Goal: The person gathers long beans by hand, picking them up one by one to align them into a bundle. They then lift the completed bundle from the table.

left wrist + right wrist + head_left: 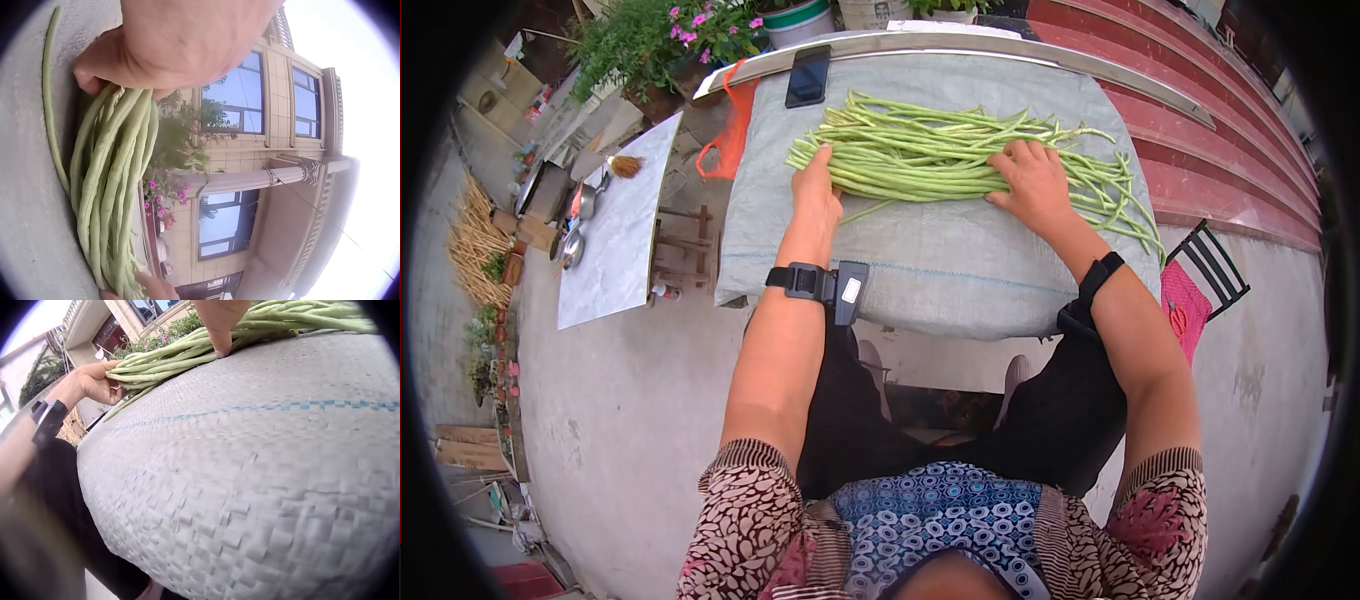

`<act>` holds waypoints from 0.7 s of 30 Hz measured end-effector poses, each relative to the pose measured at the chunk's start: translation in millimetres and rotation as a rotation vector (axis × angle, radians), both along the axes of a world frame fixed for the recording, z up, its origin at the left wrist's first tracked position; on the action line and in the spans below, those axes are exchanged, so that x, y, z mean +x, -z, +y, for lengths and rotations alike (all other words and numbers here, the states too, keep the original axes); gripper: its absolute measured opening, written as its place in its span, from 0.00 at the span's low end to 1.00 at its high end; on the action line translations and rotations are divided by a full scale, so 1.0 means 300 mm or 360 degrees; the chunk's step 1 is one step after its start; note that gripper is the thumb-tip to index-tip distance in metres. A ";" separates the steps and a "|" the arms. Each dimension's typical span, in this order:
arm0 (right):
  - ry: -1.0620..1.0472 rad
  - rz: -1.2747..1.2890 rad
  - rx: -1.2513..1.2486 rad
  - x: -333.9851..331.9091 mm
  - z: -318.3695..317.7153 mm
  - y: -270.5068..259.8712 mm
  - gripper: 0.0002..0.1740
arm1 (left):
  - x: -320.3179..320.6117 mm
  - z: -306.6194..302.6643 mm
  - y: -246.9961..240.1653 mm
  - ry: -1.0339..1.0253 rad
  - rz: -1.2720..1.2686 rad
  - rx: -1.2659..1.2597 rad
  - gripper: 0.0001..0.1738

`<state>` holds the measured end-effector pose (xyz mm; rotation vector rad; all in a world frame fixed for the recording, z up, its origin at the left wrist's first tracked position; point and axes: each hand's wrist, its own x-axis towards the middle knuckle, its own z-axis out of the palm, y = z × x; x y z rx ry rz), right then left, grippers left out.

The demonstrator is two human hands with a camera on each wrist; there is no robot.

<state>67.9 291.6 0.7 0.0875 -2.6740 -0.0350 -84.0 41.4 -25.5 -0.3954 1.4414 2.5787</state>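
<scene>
A bundle of long green beans (pixel 920 165) lies sideways across a table covered with grey woven sheeting (pixel 960 270). At its left end the left hand (pixel 815 190) grips the bean ends; in the left wrist view that hand (pixel 181 44) covers the ends, and the beans (pixel 112 169) run away from it. The right hand (pixel 1035 185) lies over the bundle right of its middle, fingers curled over the beans, thumb at the near edge. In the right wrist view, the right hand's thumb (pixel 220 328) touches the sheeting beside the beans (pixel 169 359). Looser bean ends spread beyond the right hand.
A black phone (pixel 808 76) lies at the table's back left, near an orange bag (pixel 732 130). A long metal strip (pixel 960 42) runs along the back edge. Left stands another table (pixel 620 230) with a small brush; at right, a folding chair (pixel 1208 268) with pink cloth.
</scene>
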 end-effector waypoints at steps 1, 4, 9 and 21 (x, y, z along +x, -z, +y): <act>0.0004 0.0034 -0.0010 -0.002 0.000 0.001 0.26 | 0.011 0.000 -0.016 -0.0035 0.0062 -0.0190 0.15; -0.0009 0.0015 -0.0091 -0.008 -0.004 -0.006 0.25 | -0.038 -0.047 0.008 -0.0165 -0.0167 -0.0429 0.20; -0.0133 -0.0091 -0.0251 0.005 -0.006 -0.019 0.20 | 0.002 -0.120 -0.028 -0.0292 -0.0330 -0.0235 0.21; -0.0394 0.0307 -0.1240 0.041 -0.123 -0.102 0.12 | 0.175 -0.181 -0.122 0.0414 0.0116 -0.0487 0.22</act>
